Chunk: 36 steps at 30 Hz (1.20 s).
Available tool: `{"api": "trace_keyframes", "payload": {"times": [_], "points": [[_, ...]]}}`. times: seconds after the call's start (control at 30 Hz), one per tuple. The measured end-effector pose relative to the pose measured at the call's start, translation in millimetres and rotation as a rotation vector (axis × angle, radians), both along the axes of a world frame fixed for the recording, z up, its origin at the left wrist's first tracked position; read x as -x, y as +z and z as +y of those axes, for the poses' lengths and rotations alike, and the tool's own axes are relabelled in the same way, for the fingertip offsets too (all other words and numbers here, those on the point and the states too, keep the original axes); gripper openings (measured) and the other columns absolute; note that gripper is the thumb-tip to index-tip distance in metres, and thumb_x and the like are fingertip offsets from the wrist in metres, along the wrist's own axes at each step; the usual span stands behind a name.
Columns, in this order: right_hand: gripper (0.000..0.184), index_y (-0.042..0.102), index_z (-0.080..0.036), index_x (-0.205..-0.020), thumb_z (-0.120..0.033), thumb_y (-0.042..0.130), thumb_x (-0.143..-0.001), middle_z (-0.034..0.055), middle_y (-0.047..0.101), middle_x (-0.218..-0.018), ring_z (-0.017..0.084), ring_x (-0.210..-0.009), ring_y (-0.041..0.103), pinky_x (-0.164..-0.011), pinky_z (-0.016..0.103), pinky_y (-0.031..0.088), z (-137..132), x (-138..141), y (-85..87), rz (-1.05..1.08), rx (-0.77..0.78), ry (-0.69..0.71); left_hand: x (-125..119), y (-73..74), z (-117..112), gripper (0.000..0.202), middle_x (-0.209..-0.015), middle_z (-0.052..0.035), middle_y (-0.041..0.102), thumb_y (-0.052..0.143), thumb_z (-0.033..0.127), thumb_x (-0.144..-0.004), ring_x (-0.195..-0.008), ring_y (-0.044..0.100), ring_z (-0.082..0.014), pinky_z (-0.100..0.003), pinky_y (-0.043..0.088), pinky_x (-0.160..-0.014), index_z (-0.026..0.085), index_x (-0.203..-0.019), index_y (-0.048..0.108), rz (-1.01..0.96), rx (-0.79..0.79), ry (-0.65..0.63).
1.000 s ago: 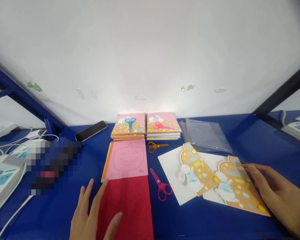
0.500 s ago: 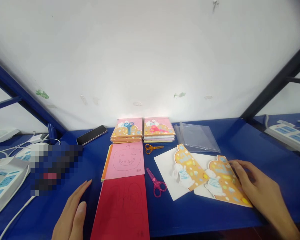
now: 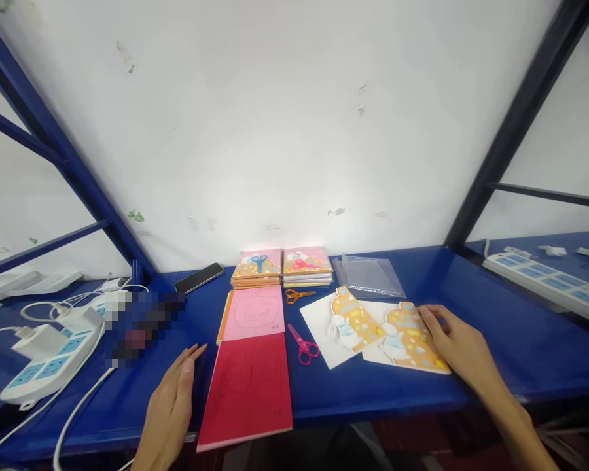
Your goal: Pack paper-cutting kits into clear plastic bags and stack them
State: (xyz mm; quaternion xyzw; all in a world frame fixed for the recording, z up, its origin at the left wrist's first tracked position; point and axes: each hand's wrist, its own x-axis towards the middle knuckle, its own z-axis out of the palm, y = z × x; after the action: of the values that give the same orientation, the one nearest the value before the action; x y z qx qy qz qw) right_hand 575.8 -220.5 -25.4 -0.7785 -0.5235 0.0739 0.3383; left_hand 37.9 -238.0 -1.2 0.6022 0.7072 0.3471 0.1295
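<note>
My left hand [image 3: 169,399] rests on its side on the blue table, left of a stack of red paper [image 3: 250,386]. Its fingers are stretched out and it holds nothing. Pink paper [image 3: 255,317] with a drawn pumpkin face lies just behind the red sheets. My right hand [image 3: 454,340] has its thumb and fingers at the right edge of a yellow rabbit-printed card [image 3: 412,337], which lies on the table. Overlapping it on the left is a second rabbit card [image 3: 356,320] with a white backing. Purple scissors [image 3: 304,345] and small orange scissors [image 3: 299,296] lie between papers and cards.
Two stacks of paper packs, left [image 3: 256,268] and right [image 3: 307,267], stand near the wall, with scissors showing on top. Clear plastic sleeves [image 3: 373,275] lie to their right. A phone [image 3: 199,278], power strips [image 3: 53,366] and white cables occupy the left side.
The view has shifted and now takes in more of the table's front edge. Both hands stay about where they were: the left beside the red paper, the right at the card's edge.
</note>
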Motion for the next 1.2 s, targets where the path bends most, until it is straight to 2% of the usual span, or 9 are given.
{"api": "trace_keyframes", "payload": {"times": [0.13, 0.3, 0.5, 0.57, 0.63, 0.7, 0.77, 0.97, 1.2], "points": [[0.043, 0.072, -0.026, -0.11, -0.056, 0.045, -0.095, 0.0059, 0.08, -0.101, 0.027, -0.083, 0.074, -0.074, 0.036, 0.05, -1.7, 2.3, 2.2, -0.006, -0.004, 0.003, -2.8, 3.0, -0.1, 0.075, -0.142, -0.0136, 0.065, 0.02, 0.062, -0.099, -0.141, 0.052, -0.0305, -0.051, 0.035, -0.122, 0.016, -0.127, 0.072, 0.037, -0.023, -0.013], [0.04, 0.072, -0.027, -0.109, -0.054, 0.046, -0.095, 0.0056, 0.081, -0.096, 0.027, -0.085, 0.074, -0.077, 0.035, 0.05, -4.6, 3.7, 4.9, 0.015, -0.018, 0.042, -1.9, 6.3, -3.7, 0.079, -0.141, -0.0135, 0.066, 0.013, 0.061, -0.1, -0.141, 0.053, -0.0297, -0.05, 0.034, -0.122, 0.016, -0.128, 0.072, -0.014, -0.011, -0.022], [0.039, 0.071, -0.027, -0.109, -0.053, 0.045, -0.095, 0.0039, 0.081, -0.098, 0.028, -0.095, 0.074, -0.08, 0.033, 0.049, -7.4, 2.8, 8.2, 0.04, -0.044, 0.095, -4.5, 5.2, -6.3, 0.074, -0.141, -0.0134, 0.067, 0.016, 0.057, -0.101, -0.139, 0.055, -0.0287, -0.048, 0.036, -0.121, 0.015, -0.127, 0.072, 0.037, -0.064, -0.054], [0.043, 0.073, -0.025, -0.1, -0.056, 0.043, -0.095, 0.0054, 0.08, -0.091, 0.029, -0.09, 0.073, -0.076, 0.033, 0.047, -8.8, 2.4, 9.6, 0.03, -0.033, 0.082, -5.6, 4.5, -7.0, 0.073, -0.139, -0.0134, 0.067, 0.017, 0.055, -0.102, -0.137, 0.057, -0.029, -0.047, 0.037, -0.12, 0.015, -0.126, 0.073, 0.056, -0.078, -0.057], [0.053, 0.073, -0.022, -0.082, -0.061, 0.04, -0.095, 0.0087, 0.077, -0.078, 0.031, -0.081, 0.072, -0.069, 0.034, 0.045, -10.4, 2.3, 11.3, 0.016, -0.008, 0.05, -6.9, 4.4, -8.1, 0.073, -0.139, -0.0143, 0.068, 0.017, 0.054, -0.102, -0.137, 0.057, -0.03, -0.047, 0.038, -0.119, 0.014, -0.125, 0.073, 0.076, -0.083, -0.063], [0.062, 0.068, -0.022, -0.064, -0.065, 0.037, -0.095, 0.0119, 0.072, -0.066, 0.033, -0.074, 0.071, -0.063, 0.035, 0.043, -11.7, 2.5, 12.9, 0.007, 0.022, 0.018, -8.2, 5.3, -9.8, 0.072, -0.139, -0.0156, 0.067, 0.018, 0.054, -0.102, -0.137, 0.057, -0.0307, -0.047, 0.038, -0.119, 0.013, -0.125, 0.073, 0.089, -0.088, -0.072], [0.064, 0.064, -0.022, -0.056, -0.065, 0.037, -0.094, 0.0143, 0.071, -0.063, 0.034, -0.071, 0.071, -0.06, 0.035, 0.042, -11.9, 2.8, 14.0, 0.004, 0.046, -0.002, -9.4, 7.2, -11.7, 0.072, -0.138, -0.0163, 0.068, 0.019, 0.053, -0.102, -0.136, 0.057, -0.0308, -0.046, 0.038, -0.119, 0.011, -0.125, 0.073, 0.082, -0.094, -0.079], [0.056, 0.069, -0.023, -0.06, -0.063, 0.044, -0.09, 0.0184, 0.076, -0.073, 0.039, -0.075, 0.073, -0.062, 0.039, 0.044, -4.6, -1.7, 9.8, 0.012, 0.069, -0.016, -10.2, 12.4, -15.7, 0.071, -0.132, -0.0145, 0.072, 0.018, 0.051, -0.103, -0.135, 0.058, -0.0305, -0.044, 0.039, -0.118, 0.014, -0.119, 0.076, 0.009, -0.087, -0.047], [0.056, 0.068, -0.022, -0.059, -0.062, 0.044, -0.089, 0.0176, 0.073, -0.068, 0.038, -0.074, 0.071, -0.064, 0.04, 0.045, 0.1, -9.3, 4.4, 0.038, 0.07, 0.012, -14.6, 10.0, -21.0, 0.071, -0.137, -0.0146, 0.069, 0.014, 0.05, -0.105, -0.134, 0.058, -0.0301, -0.043, 0.038, -0.117, 0.014, -0.126, 0.073, 0.08, -0.086, -0.085]]}}
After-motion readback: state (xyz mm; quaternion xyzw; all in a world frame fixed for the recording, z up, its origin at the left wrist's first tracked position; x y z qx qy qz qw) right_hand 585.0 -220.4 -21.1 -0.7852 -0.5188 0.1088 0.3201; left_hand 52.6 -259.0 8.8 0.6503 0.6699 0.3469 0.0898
